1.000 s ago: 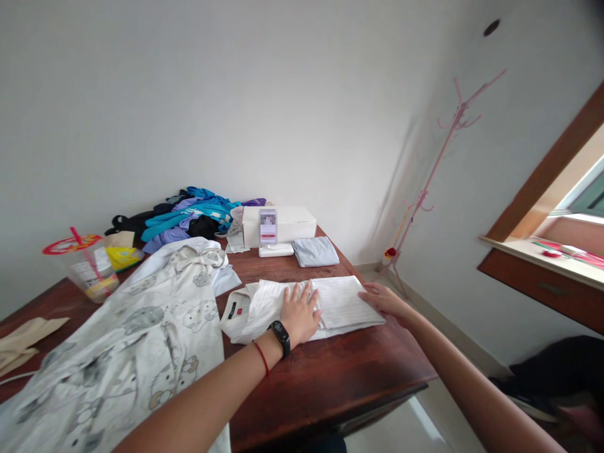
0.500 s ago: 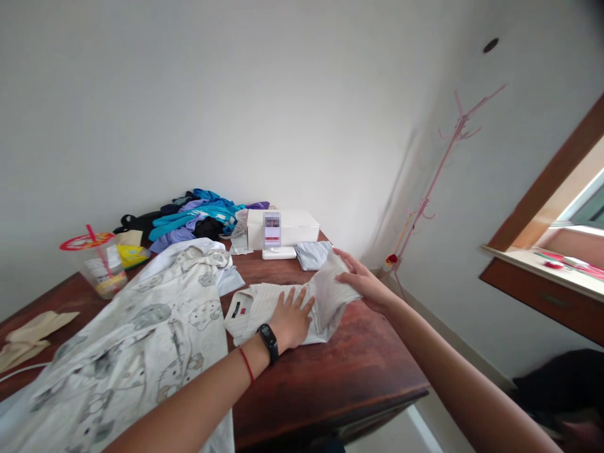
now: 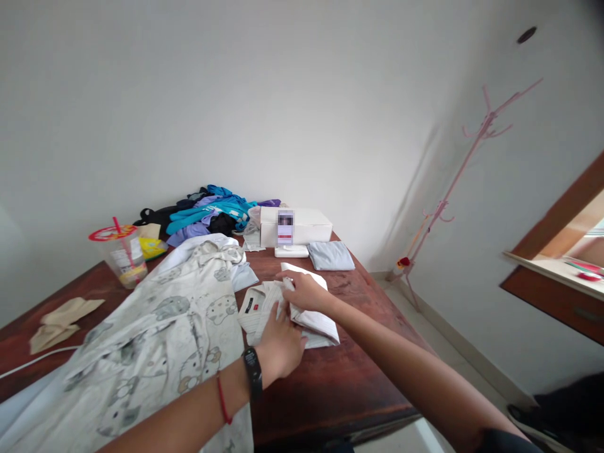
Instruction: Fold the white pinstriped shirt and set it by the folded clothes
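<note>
A white striped shirt point(image 3: 314, 326) lies half folded on the brown wooden table point(image 3: 349, 390), collar to the left. My right hand point(image 3: 304, 290) grips its right end, which is folded over leftward onto the shirt. My left hand point(image 3: 282, 344), with a black band and a red string at the wrist, presses on the shirt's near edge; its fingers are partly hidden beneath the fold.
A pale cartoon-print garment point(image 3: 155, 340) is spread on the table's left. Behind stand a white box point(image 3: 306, 223), a folded grey cloth point(image 3: 331, 255), a heap of blue and black clothes point(image 3: 207, 212) and a plastic cup point(image 3: 120, 251). A pink coat stand point(image 3: 453, 182) fills the corner.
My right hand lifted the shirt's right end and carried it leftward over the shirt. My left hand slid back toward the near edge. The camera shifted slightly.
</note>
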`<act>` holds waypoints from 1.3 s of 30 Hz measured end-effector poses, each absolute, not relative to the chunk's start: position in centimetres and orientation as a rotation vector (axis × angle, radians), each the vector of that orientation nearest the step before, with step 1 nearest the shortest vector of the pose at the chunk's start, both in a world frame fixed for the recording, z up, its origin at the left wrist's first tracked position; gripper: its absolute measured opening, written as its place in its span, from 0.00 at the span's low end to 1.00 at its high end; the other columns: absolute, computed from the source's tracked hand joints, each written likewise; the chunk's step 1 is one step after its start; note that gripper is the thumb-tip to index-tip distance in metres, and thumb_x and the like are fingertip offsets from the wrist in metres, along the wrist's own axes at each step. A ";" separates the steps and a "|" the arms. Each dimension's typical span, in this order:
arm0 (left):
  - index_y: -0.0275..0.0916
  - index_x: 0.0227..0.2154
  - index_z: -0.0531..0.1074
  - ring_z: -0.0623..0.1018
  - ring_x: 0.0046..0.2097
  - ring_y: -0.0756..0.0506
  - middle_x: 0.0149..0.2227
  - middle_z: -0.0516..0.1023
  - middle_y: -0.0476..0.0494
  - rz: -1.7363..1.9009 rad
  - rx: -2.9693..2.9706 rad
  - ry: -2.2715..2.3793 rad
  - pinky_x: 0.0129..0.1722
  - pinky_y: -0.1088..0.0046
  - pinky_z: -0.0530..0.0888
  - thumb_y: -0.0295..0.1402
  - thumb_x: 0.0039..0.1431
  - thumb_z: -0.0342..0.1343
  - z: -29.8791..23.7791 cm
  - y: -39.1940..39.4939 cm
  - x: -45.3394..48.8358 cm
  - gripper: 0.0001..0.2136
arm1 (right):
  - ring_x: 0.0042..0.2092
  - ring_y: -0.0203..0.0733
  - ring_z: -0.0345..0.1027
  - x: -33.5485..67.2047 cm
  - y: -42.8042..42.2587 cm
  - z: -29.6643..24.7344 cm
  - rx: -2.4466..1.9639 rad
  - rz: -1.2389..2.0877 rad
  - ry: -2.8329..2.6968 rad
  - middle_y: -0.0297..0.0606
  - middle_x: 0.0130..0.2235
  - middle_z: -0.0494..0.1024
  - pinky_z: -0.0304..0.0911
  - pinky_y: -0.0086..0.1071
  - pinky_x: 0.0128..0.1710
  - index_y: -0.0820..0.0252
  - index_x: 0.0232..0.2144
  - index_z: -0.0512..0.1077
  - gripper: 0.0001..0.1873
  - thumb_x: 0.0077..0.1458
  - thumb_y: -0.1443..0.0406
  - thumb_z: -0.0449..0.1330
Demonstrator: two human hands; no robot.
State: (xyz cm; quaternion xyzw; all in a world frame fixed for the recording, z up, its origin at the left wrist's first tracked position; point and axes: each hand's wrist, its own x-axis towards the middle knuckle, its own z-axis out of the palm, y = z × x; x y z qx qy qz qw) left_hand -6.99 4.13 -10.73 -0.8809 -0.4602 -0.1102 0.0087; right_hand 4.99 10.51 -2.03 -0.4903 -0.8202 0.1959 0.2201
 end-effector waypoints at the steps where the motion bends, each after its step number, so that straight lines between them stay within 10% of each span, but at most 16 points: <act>1: 0.37 0.60 0.72 0.56 0.70 0.27 0.65 0.68 0.30 -0.310 -2.747 -1.449 0.67 0.41 0.49 0.42 0.68 0.47 -10.9 3.6 -7.9 0.24 | 0.49 0.46 0.74 5.0 10.5 -2.0 -1.351 0.541 -2.271 0.38 0.51 0.80 0.65 0.33 0.49 0.54 0.55 0.74 0.28 0.50 0.69 0.60; 5: 0.38 0.67 0.62 0.51 0.72 0.27 0.70 0.57 0.30 -0.338 -2.770 -1.406 0.67 0.41 0.49 0.45 0.69 0.44 -11.5 2.2 -10.0 0.28 | 0.48 0.47 0.75 3.9 10.5 -1.2 -1.342 0.522 -2.289 0.40 0.50 0.80 0.65 0.35 0.50 0.57 0.56 0.73 0.28 0.51 0.68 0.60; 14: 0.43 0.60 0.70 0.66 0.65 0.33 0.63 0.71 0.38 -0.507 -2.862 -1.419 0.68 0.46 0.52 0.44 0.69 0.47 -10.2 1.4 -10.3 0.22 | 0.51 0.58 0.74 -0.4 9.7 -2.9 -1.412 0.482 -2.638 0.50 0.50 0.80 0.66 0.43 0.47 0.59 0.61 0.68 0.32 0.51 0.65 0.59; 20: 0.52 0.56 0.74 0.72 0.62 0.34 0.61 0.74 0.45 -0.453 -3.290 -1.381 0.61 0.55 0.67 0.46 0.59 0.60 -5.4 1.7 -14.7 0.23 | 0.24 0.39 0.72 1.1 9.7 -3.2 -1.192 1.150 -2.410 0.27 0.22 0.75 0.66 0.32 0.31 0.55 0.68 0.53 0.31 0.67 0.55 0.50; 24: 0.47 0.49 0.80 0.83 0.46 0.39 0.47 0.84 0.43 -0.259 -3.892 -1.347 0.48 0.64 0.77 0.42 0.64 0.56 -1.4 2.9 -17.7 0.15 | 0.22 0.36 0.68 1.9 9.6 -5.2 -1.130 1.207 -2.347 0.23 0.20 0.70 0.62 0.28 0.29 0.55 0.66 0.54 0.27 0.67 0.65 0.49; 29: 0.37 0.46 0.76 0.84 0.31 0.44 0.35 0.84 0.41 -1.845 -3.544 -1.644 0.35 0.68 0.79 0.44 0.69 0.49 -2.5 3.9 -16.0 0.17 | 0.38 0.44 0.73 1.5 8.6 -7.8 -1.065 0.796 -2.413 0.35 0.33 0.78 0.65 0.32 0.39 0.59 0.50 0.70 0.16 0.59 0.67 0.58; 34: 0.40 0.47 0.74 0.78 0.52 0.42 0.49 0.78 0.40 -1.988 -2.619 -1.463 0.54 0.62 0.75 0.37 0.70 0.49 -5.6 4.5 -13.7 0.11 | 0.32 0.38 0.72 3.1 9.1 -5.3 -1.013 0.925 -2.379 0.34 0.31 0.78 0.66 0.30 0.36 0.60 0.41 0.74 0.15 0.62 0.72 0.49; 39: 0.41 0.64 0.60 0.64 0.67 0.41 0.65 0.66 0.37 -1.513 -2.602 -1.400 0.67 0.57 0.61 0.32 0.71 0.46 -6.9 4.6 -13.0 0.21 | 0.54 0.49 0.69 6.0 12.2 -4.4 -0.948 0.270 -2.391 0.46 0.51 0.79 0.60 0.44 0.58 0.61 0.52 0.74 0.17 0.63 0.71 0.53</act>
